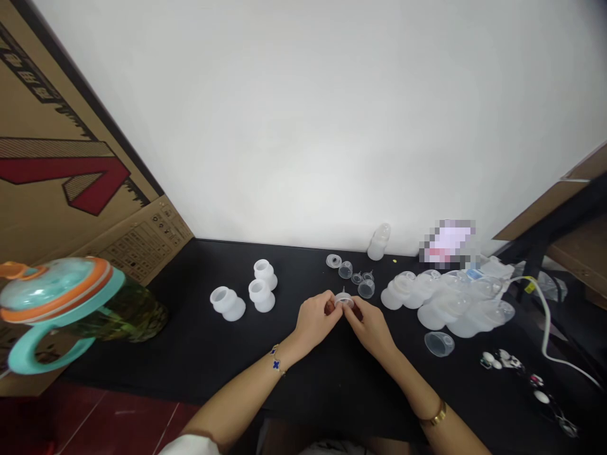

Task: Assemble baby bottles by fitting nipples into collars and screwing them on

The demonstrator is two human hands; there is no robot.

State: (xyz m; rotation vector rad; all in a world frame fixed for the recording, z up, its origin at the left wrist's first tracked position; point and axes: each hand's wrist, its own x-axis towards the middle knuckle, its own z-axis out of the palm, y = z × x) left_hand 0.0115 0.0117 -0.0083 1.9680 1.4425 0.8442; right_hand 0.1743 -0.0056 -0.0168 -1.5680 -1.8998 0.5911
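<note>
My left hand (313, 322) and my right hand (374, 327) meet over the black table, fingertips pinched on opposite sides of a small translucent bottle collar (343, 297). A thin tip, like a teat's, sticks up from its middle. Just beyond my fingers lie loose clear parts: a round ring (334, 261), a cup-shaped cap (366, 289), another cap (346, 270) and small teats (357, 278). To the left stand three open white bottles, one (228, 304) nearer me and apart from the other two (262, 296) (265, 275).
Several capped bottles (439, 303) cluster at right, with a clear cap (439, 344) before them. One capped bottle (379, 242) stands by the wall. A blurred screen (448, 242), white cable (547, 328) and small trinkets (502, 360) are also right. At left are a teal-lidded jug (137, 309) and cardboard (42, 189).
</note>
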